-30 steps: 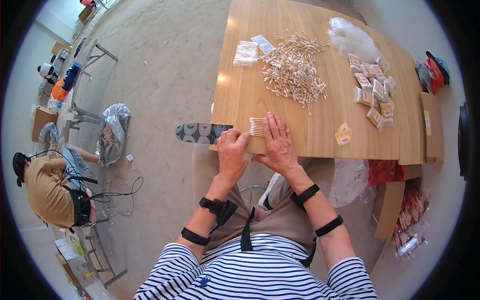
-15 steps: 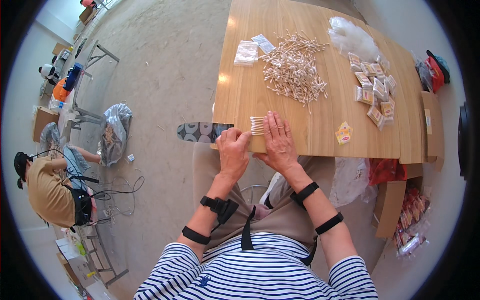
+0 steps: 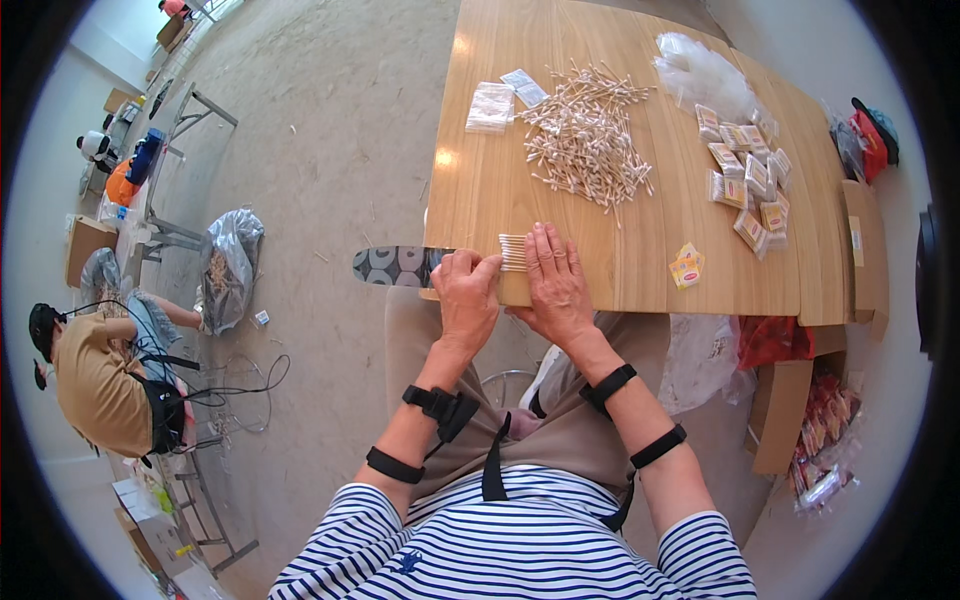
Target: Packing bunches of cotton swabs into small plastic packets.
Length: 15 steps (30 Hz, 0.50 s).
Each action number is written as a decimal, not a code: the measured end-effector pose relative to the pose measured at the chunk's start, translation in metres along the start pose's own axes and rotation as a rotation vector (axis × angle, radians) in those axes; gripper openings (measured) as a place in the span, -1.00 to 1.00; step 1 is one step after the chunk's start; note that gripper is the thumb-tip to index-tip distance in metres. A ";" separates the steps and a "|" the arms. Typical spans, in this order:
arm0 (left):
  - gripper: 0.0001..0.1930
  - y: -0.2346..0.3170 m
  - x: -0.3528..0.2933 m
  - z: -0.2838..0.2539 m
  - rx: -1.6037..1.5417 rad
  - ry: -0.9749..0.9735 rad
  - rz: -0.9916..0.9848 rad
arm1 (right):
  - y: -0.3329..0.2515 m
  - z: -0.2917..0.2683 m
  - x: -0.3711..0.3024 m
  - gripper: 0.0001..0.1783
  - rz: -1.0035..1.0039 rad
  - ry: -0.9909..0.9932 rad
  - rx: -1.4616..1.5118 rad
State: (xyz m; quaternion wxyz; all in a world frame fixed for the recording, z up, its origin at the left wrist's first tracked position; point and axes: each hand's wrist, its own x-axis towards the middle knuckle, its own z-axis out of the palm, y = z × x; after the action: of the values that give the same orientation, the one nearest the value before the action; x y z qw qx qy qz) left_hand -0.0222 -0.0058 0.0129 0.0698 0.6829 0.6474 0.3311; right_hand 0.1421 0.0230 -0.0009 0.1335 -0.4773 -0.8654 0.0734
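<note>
A short row of cotton swabs (image 3: 513,251) lies side by side at the table's near edge, between my hands. My right hand (image 3: 556,280) rests flat with its fingers stretched out, covering the right ends of the row. On the other side my left hand (image 3: 466,292) has its fingers curled and pressed together, the fingertips at the left ends of the swabs. Whatever those fingers may pinch is hidden. Farther back on the wooden table is a loose heap of cotton swabs (image 3: 585,135).
Clear plastic bags (image 3: 490,107) lie left of the heap. At the right are several filled swab packets (image 3: 757,180), a bundle of clear bags (image 3: 700,78) and yellow-white cards (image 3: 686,267). A patterned strip (image 3: 395,265) juts past the table's left edge. A person (image 3: 110,380) sits far left.
My left fingers have shifted very slightly at the swabs' left ends. My right hand stays in place on the row.
</note>
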 end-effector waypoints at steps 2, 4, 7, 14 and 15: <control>-0.78 0.001 0.000 0.000 0.000 -0.001 0.000 | 0.000 0.000 0.000 0.30 0.000 -0.001 -0.001; -0.78 0.000 0.000 0.001 -0.001 -0.003 0.000 | 0.000 0.000 0.000 0.29 0.005 -0.011 -0.014; -0.78 -0.001 0.000 0.002 -0.009 0.003 0.002 | 0.000 0.000 0.000 0.27 0.002 -0.004 -0.026; -0.76 0.001 0.006 0.005 -0.004 0.008 0.001 | 0.000 0.003 0.000 0.25 -0.004 0.016 -0.034; -0.76 0.001 0.007 0.006 -0.011 0.012 0.004 | 0.000 0.004 0.000 0.27 -0.004 0.025 -0.038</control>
State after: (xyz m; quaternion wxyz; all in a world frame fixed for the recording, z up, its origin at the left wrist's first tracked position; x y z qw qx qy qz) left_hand -0.0186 0.0023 0.0109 0.0693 0.6817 0.6447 0.3388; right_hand 0.1411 0.0233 -0.0044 0.1354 -0.4789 -0.8659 0.0506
